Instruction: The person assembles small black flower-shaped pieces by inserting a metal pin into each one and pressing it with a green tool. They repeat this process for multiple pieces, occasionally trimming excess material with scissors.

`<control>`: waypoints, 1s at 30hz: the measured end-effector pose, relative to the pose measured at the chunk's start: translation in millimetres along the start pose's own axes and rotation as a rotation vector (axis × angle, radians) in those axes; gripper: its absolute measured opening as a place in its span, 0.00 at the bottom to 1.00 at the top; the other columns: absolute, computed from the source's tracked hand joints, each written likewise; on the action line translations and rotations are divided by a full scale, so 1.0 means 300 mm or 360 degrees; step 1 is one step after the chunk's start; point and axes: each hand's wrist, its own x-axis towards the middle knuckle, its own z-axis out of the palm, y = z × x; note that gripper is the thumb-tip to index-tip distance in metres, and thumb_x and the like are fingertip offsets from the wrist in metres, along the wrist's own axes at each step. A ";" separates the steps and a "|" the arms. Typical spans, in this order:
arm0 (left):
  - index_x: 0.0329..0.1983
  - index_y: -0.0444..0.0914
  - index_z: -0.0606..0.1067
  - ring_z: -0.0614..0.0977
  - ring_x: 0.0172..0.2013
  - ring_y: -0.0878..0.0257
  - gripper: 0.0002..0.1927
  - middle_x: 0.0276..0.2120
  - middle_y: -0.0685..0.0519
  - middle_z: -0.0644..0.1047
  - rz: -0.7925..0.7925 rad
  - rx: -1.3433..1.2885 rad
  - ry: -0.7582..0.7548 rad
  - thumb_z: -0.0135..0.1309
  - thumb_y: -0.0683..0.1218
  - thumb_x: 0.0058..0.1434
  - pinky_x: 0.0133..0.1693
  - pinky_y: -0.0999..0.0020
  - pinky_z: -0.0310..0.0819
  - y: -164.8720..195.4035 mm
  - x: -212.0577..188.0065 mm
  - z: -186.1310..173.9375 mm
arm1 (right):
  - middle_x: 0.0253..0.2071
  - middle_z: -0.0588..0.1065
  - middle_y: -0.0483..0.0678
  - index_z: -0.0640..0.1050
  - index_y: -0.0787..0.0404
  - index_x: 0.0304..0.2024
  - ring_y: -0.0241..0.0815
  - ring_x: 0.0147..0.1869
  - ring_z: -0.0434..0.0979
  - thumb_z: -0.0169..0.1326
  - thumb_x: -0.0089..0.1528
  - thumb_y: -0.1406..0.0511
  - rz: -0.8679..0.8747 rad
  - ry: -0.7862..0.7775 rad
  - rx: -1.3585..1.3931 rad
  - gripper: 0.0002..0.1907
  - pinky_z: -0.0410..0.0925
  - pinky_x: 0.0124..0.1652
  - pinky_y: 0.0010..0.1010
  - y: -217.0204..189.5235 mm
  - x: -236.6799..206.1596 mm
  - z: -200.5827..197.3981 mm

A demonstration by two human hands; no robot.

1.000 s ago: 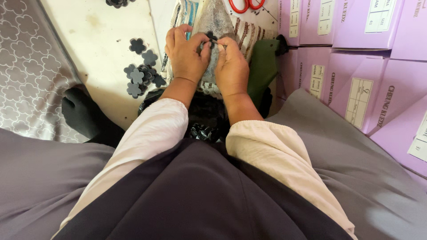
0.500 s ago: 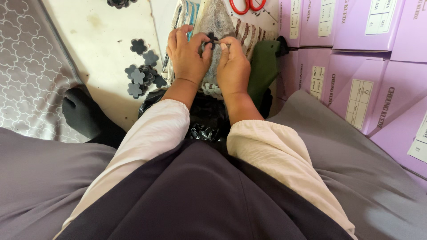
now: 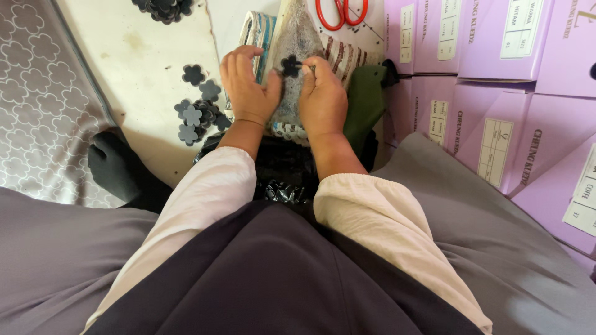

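My left hand [image 3: 246, 87] and my right hand [image 3: 323, 99] meet over a grey glittery sheet [image 3: 298, 37] lying on folded striped cloth [image 3: 257, 34]. Between the fingertips of both hands sits a small dark flower-shaped cutout [image 3: 290, 65], pinched by my right hand's thumb and fingers and touched by my left hand. Both wrists come out of pale cream sleeves.
A pile of dark flower cutouts [image 3: 197, 111] lies on the white floor left of my hands, with more [image 3: 162, 8] at the top. Red-handled scissors [image 3: 341, 11] lie beyond the sheet. Purple cardboard boxes [image 3: 496, 80] stack on the right. A black plastic bag [image 3: 282, 170] and green cloth [image 3: 363, 102] sit nearby.
The hands have shifted slightly and the flower cutout now shows more plainly between the fingertips. Nothing else has moved.
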 end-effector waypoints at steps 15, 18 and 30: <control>0.55 0.43 0.74 0.85 0.44 0.48 0.14 0.44 0.47 0.82 -0.0060 -0.0447 -0.0334 0.56 0.43 0.67 0.45 0.58 0.80 0.090 0.007 0.071 | 0.44 0.78 0.47 0.79 0.52 0.43 0.55 0.51 0.76 0.58 0.65 0.64 -0.0126 -0.0055 -0.0182 0.04 0.68 0.48 0.44 -0.035 0.016 -0.022; 0.51 0.43 0.77 0.84 0.41 0.46 0.10 0.42 0.46 0.82 -0.0075 -0.0301 -0.0388 0.56 0.44 0.68 0.42 0.56 0.80 0.081 0.009 0.070 | 0.44 0.77 0.47 0.80 0.51 0.43 0.55 0.51 0.76 0.59 0.64 0.64 -0.0205 -0.0006 -0.0159 0.05 0.68 0.49 0.44 -0.027 0.014 -0.013; 0.47 0.43 0.77 0.84 0.39 0.46 0.06 0.40 0.46 0.83 -0.0093 -0.0311 -0.0389 0.56 0.46 0.68 0.41 0.55 0.80 0.068 0.017 0.073 | 0.55 0.76 0.55 0.74 0.59 0.57 0.57 0.59 0.74 0.68 0.50 0.46 0.1352 0.0870 -0.0547 0.39 0.64 0.57 0.48 0.278 -0.072 -0.073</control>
